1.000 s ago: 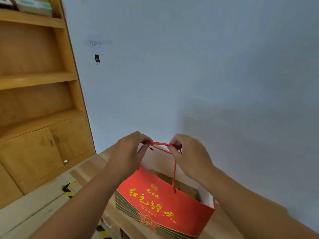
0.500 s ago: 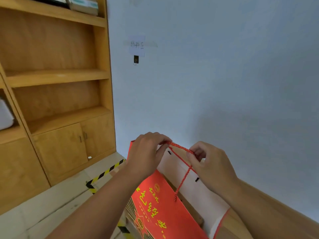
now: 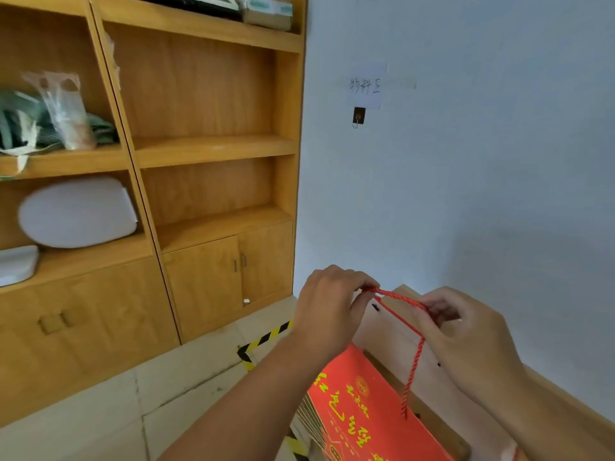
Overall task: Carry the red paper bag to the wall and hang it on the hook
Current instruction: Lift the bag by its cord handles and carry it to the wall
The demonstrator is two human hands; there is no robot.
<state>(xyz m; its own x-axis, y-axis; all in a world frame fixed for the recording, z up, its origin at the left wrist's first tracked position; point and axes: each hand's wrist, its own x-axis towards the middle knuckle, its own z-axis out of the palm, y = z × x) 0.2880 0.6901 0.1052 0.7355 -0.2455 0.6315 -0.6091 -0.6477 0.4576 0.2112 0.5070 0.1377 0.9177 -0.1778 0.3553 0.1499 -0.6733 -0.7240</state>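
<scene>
Both hands pinch the bag's cord.
Left hand [image 3: 327,307] and right hand [image 3: 466,331] fingers hold the red rope handle [image 3: 399,297] taut; the red paper bag [image 3: 366,407] hangs below.

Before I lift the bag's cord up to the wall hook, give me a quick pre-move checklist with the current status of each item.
1. Both hands on the red cord handle: ok. The left hand and right hand pinch it at either end.
2. Cord stretched into a span that could catch the hook: ok, taut between the hands.
3. Hook in view and free: ok, nothing hangs on it; it sits under the paper note.
4. Path up the wall to the hook: ok, bare.
5. Cord at hook height: not ok, it is well below.
6. Red paper bag hanging free: cannot tell, its bottom is out of frame.
</scene>
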